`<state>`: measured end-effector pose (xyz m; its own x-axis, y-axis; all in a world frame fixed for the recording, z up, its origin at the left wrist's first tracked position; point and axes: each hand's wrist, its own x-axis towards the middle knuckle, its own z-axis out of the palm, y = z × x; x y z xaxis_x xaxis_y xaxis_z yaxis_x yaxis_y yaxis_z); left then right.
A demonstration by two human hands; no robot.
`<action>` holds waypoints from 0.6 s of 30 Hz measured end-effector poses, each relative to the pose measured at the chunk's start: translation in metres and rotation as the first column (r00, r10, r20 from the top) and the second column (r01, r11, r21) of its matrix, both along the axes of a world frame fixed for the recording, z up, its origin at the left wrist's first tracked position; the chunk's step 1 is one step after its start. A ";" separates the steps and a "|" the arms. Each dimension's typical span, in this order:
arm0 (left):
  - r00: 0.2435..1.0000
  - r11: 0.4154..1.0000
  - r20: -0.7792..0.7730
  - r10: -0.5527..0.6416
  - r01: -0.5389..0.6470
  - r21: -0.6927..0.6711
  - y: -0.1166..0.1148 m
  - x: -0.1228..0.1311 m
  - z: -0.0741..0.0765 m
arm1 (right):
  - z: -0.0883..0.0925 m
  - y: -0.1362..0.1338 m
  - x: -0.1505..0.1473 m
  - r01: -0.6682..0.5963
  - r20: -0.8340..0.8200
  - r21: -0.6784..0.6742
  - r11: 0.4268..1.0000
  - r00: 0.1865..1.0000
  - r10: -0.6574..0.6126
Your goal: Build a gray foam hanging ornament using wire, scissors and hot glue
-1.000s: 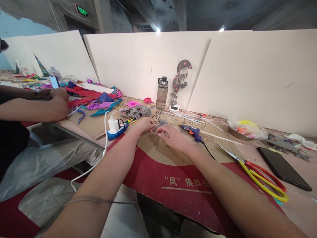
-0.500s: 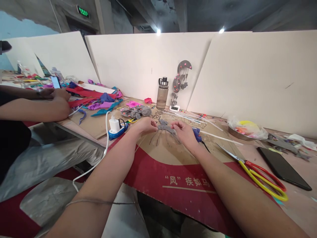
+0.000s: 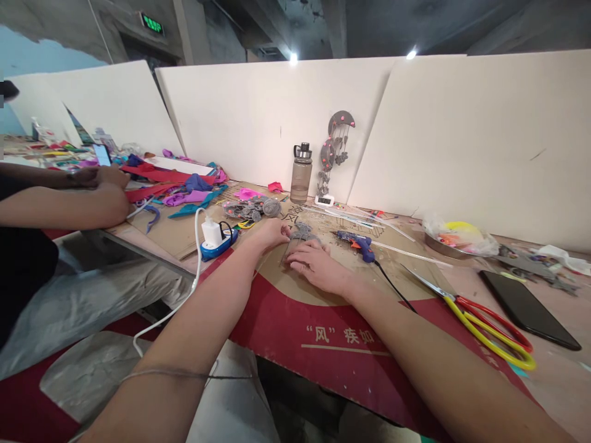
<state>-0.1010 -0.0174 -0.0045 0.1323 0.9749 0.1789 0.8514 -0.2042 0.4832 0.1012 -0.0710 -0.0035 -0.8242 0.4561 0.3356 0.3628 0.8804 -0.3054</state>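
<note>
A grey crescent-shaped piece, wrapped in yarn and with thin strands hanging from it, lies on the cardboard in front of me. My left hand is closed in a pinch at its left end. Across its lower part reaches my right hand, thumb and fingers drawn together at the hanging yarn strands; the hand hides most of them. To the right of that hand, a blue glue gun rests on the cardboard, its black cord trailing toward me.
Scissors with red and yellow handles and a black phone lie right. Behind stand a bottle and a small white clock. A power strip and grey yarn ball are left. Another person's arm rests far left.
My right hand has moved left and down from the grey piece's right end to its hanging strands, uncovering the glue gun. My left hand has stayed at the left end.
</note>
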 end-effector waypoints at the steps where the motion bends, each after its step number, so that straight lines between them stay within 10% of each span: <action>1: 1.000 1.000 -0.005 0.003 -0.003 -0.003 0.002 -0.001 -0.001 | 0.001 0.002 0.002 0.014 -0.035 -0.012 1.000 0.999 -0.015; 8: 0.996 0.997 0.046 0.078 -0.079 0.014 0.005 -0.003 -0.003 | 0.004 0.031 0.022 0.345 -0.368 -0.202 0.917 0.840 -0.398; 18: 1.000 1.000 -0.011 -0.022 0.022 -0.021 -0.001 -0.001 0.003 | 0.000 0.019 0.023 0.419 0.071 0.093 0.903 0.902 -0.425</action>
